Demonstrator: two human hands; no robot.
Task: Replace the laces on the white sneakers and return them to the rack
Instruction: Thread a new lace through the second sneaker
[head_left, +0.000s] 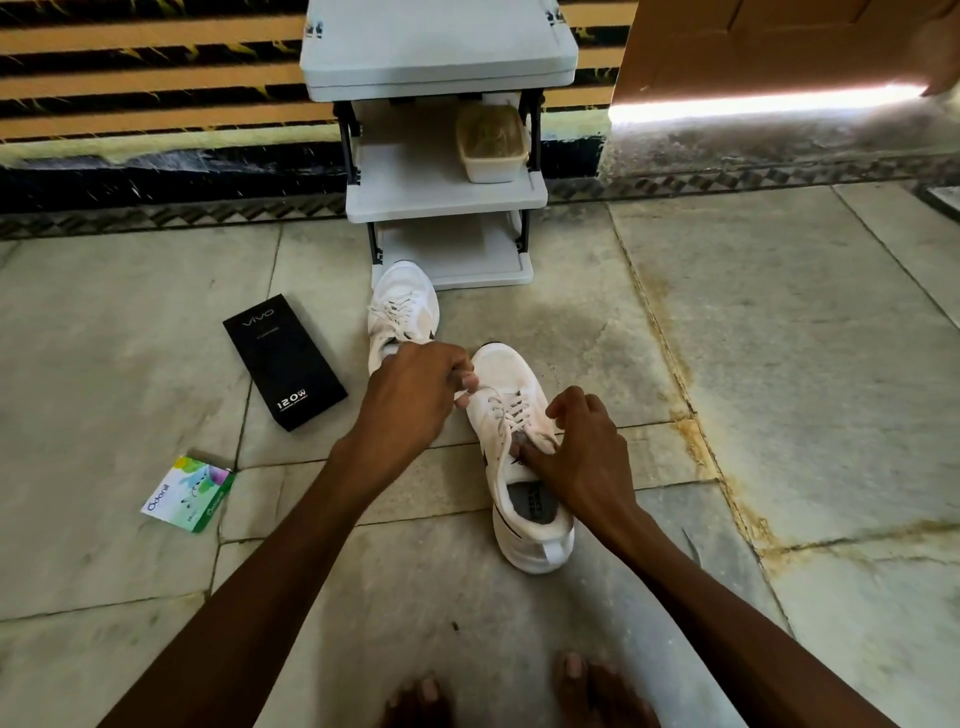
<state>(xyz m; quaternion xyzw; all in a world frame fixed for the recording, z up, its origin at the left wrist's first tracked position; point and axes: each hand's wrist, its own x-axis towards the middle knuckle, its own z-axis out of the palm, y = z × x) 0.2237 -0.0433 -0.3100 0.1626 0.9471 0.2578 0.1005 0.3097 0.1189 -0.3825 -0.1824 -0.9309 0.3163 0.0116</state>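
Observation:
A white sneaker (511, 384) lies on the stone floor in front of me, toe pointing away, its opening toward me. My left hand (415, 395) pinches a white lace end at the shoe's left side near the upper eyelets. My right hand (582, 457) rests on the shoe's tongue area, with a finger pressed among the laces (511, 410). The second white sneaker (402, 306) lies laced just beyond my left hand, partly hidden by it, its toe against the white rack (447, 202).
The rack's middle shelf carries a plastic tub (491, 143). A black phone box (284, 361) and a small green-and-white packet (188, 492) lie on the floor to the left. My bare toes (576, 686) show at the bottom. An orange door (779, 47) stands at the right.

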